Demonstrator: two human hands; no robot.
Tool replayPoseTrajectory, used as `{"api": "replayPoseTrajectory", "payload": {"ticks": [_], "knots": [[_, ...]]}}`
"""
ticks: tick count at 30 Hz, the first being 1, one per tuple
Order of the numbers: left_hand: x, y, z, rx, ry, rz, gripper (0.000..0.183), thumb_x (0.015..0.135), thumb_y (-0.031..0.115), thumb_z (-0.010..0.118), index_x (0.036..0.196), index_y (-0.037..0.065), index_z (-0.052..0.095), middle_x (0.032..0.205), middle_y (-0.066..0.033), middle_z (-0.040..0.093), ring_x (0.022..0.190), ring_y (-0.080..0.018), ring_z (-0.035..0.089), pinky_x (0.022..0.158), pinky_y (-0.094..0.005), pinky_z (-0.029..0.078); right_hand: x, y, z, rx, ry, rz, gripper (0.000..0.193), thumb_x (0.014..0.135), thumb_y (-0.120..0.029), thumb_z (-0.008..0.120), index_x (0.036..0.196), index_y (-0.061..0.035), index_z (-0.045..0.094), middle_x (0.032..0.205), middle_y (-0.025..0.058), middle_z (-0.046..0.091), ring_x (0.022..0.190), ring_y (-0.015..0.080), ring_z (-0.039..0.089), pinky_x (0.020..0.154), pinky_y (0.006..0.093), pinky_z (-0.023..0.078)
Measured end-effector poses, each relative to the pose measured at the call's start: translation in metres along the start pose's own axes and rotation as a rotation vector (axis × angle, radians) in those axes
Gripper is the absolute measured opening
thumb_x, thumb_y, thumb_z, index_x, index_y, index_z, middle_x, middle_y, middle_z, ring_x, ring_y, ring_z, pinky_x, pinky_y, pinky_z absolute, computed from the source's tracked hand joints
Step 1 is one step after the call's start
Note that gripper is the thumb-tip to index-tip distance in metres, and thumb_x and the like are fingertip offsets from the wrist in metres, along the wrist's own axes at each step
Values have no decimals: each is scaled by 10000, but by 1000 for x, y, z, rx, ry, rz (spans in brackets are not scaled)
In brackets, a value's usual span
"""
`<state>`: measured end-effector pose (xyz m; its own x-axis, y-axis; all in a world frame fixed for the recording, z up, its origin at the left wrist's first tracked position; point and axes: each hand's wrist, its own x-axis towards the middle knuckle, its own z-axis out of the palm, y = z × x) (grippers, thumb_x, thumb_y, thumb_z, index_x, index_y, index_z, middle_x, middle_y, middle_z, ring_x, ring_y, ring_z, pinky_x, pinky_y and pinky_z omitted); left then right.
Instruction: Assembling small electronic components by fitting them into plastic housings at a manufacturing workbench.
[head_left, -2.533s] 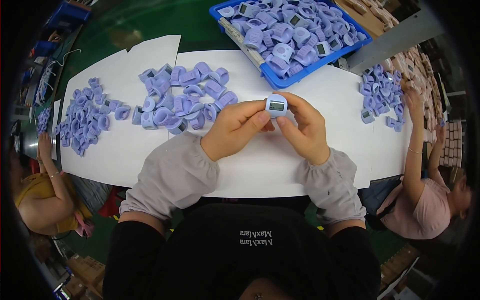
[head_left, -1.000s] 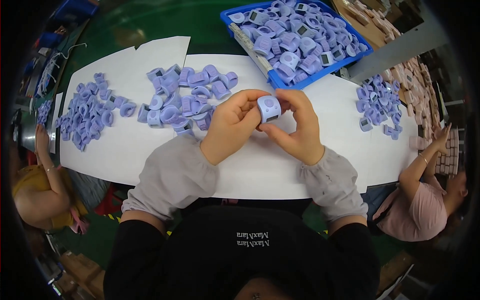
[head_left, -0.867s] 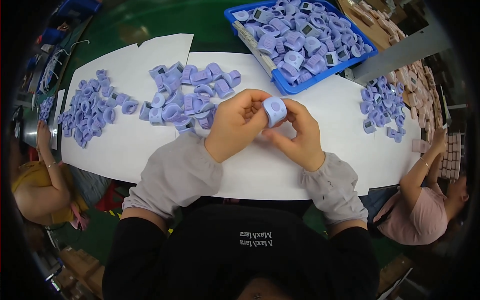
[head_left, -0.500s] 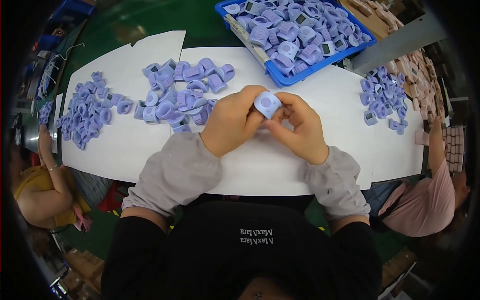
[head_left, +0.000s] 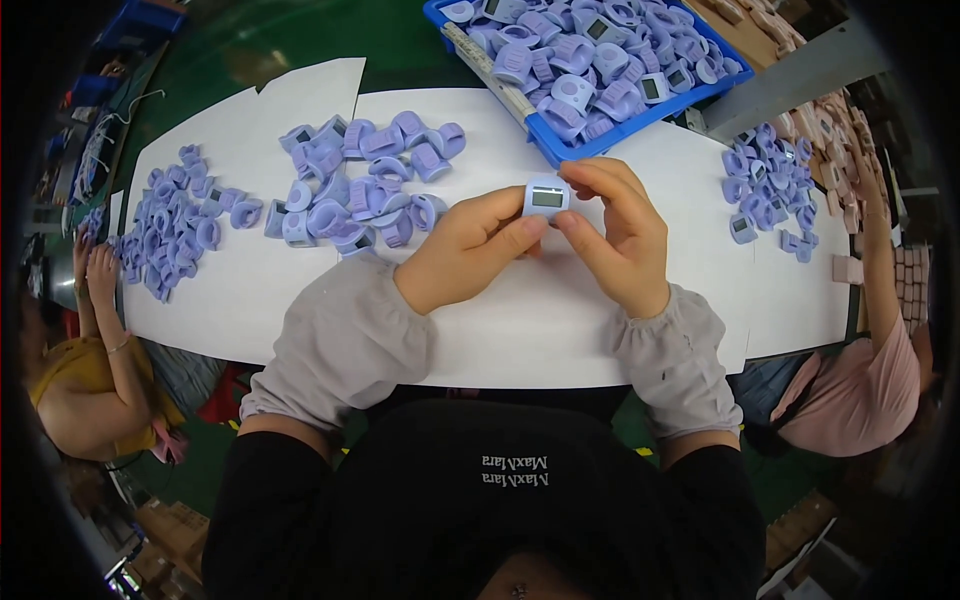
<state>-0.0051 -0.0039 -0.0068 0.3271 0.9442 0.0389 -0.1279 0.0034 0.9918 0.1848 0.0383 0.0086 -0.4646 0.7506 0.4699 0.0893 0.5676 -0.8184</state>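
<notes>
A heap of smooth lilac plastic rings (head_left: 168, 228) and a looser heap (head_left: 363, 197) lie on the white surface (head_left: 520, 335). The rounded ring device (head_left: 546, 188), held above it, now shows its rectangular display (head_left: 547, 197); half a second ago its buttoned face showed. The left hand (head_left: 462, 250) pinches it; the right hand (head_left: 632, 245) curls at its right edge, grip unclear.

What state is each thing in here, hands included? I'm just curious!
Purple gadget: held, screen showing
Left hand: closed on the gadget's left edge
Right hand: fingers curled at its right edge, grip unclear
Blue bin: open, heaped full
Left pile: loose, jumbled
Middle pile: loose, jumbled
Right pile: loose, jumbled
White sheets: spread out
</notes>
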Motion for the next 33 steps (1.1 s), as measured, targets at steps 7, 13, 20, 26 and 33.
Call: {"api": "replayPoseTrajectory", "payload": {"ticks": [7,13,20,26,33], "knots": [[0,4,-2,-19,-52,25,250,980,144,480,1169,0,557,937,-35,607,814,-97,573,732,-249,490,-3,-1,0,178,-84,156,471,838,2,619,1289,45,491,1238,147,560,1128,219,532,981,352,396],[0,2,0,-51,-37,69,255,981,151,481,1168,-5,556,977,-54,618,832,-117,601,756,-256,505,-3,-1,1,128,-132,159,473,845,-1,616,1298,42,486,1225,142,580,1125,214,546,1005,354,392],[2,2,1,25,-25,74,246,975,151,490,1152,-7,554,962,-62,619,820,-124,607,742,-264,513,-2,0,0,97,-142,162,477,841,-4,616,1297,47,483,1218,154,587,1129,217,547,1005,355,394],[2,-3,2,55,-23,97,228,959,123,511,1139,-10,554,937,-63,620,798,-130,605,727,-266,506,-3,0,0,114,-133,186,405,843,-3,612,1232,51,516,1189,132,582,1123,218,549,1002,353,401],[2,-3,1,93,-10,88,229,948,105,521,1142,-13,550,912,-67,621,785,-135,605,712,-267,502,-3,0,0,212,-127,219,381,845,6,608,1212,53,517,1188,129,569,1134,220,539,1021,360,390]]}}
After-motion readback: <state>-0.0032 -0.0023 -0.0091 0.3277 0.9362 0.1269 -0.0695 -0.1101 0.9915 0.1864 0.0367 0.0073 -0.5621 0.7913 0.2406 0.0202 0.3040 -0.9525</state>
